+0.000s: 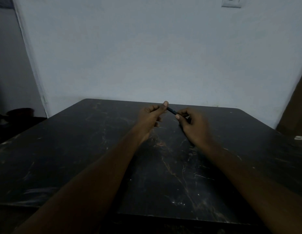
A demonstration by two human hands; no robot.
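A short, thin dark stick-like object [172,110], perhaps a pen or its cap, is held between both hands above the far half of a black marble table [79,149]. My left hand [151,118] pinches its left end with thumb and curled fingers. My right hand [193,126] pinches its right end with thumb and forefinger. Both forearms stretch out over the table from the near edge. In the dim light I cannot make out what the object is.
A small white object [300,137] lies near the table's right edge. A pale wall stands right behind the table, with a switch plate [231,2] high on the right. Dark shapes [16,115] sit low at the left, beyond the table.
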